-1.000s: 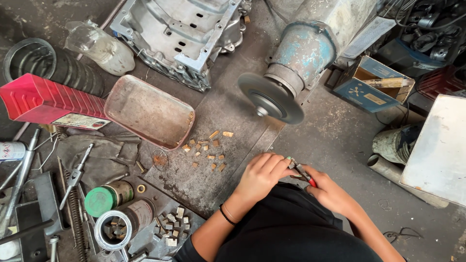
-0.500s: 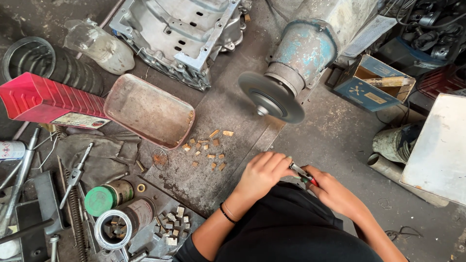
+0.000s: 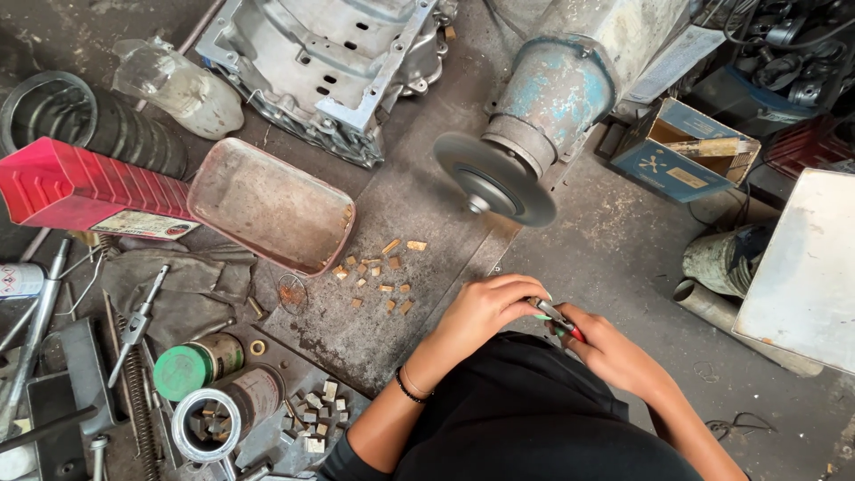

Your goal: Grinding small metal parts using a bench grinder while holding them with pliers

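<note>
just below the middle of the frame our left hand (image 3: 485,312) and right hand (image 3: 614,352) meet over our dark lap. the right hand is closed around the red-handled pliers (image 3: 557,319), whose nose points toward the left hand. the left hand's fingers are curled in at the nose of the pliers, pinching something there; whatever it is sits hidden between the fingertips, too small for us to make out.

we judge the pliers to be stiff, fairly light steel with a coated grip that will not slip; the sound place to take them is well back on the handles, where the right hand has them. a piece held in the nose would be small, hard and easy to drop, so it wants a firm pinch.

above the hands, in the upper middle of the frame, the grey grinding disc (image 3: 495,180) sticks out from a worn blue motor housing (image 3: 557,93). left of the hands, small tan metal pieces (image 3: 378,272) lie scattered on the steel floor plate (image 3: 419,223), just beside a rusty open tin tray (image 3: 267,205). at the lower left stand a green-capped can (image 3: 191,367) and an open can (image 3: 218,419) with more small blocks near it. a red ribbed container (image 3: 76,183) lies at the left edge, and a blue cardboard box (image 3: 686,151) sits at the upper right.
</note>
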